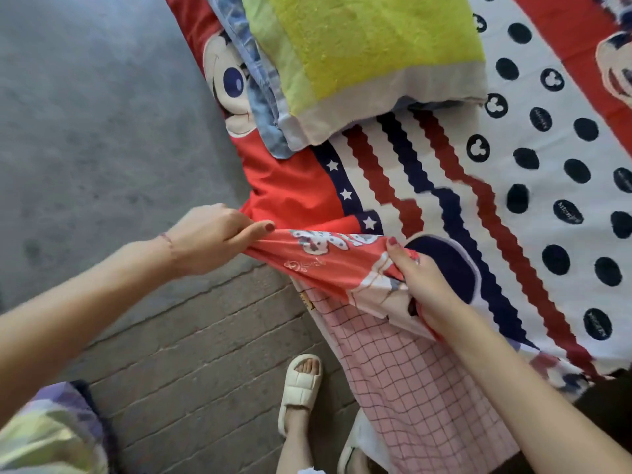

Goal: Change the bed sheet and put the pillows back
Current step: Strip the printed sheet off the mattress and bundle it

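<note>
Fingers (260,230) of left hand (205,239) pinching bunched red sheet (325,265) edge at bed side; right hand (420,285) clamped on same fold, further inboard. Fold axis running hand to hand, over pink checked mattress (410,388). Pillow (359,56) beyond, on sheet.

grey concrete floor (102,114) fills upper left, mottled and a bit stained. lower down it meets a surface of pale grey bricks (191,354) with dark mortar lines, running diagonally; cannot tell if it's a low wall or paving. a crack-like seam sits along the join between the two. bed (403,398) runs along the right side, its edge diagonal across the frame. crumpled purple and pale green fabric (51,432) lies bottom left corner. light is soft, even, daylight-like, no hard shadows.
</note>
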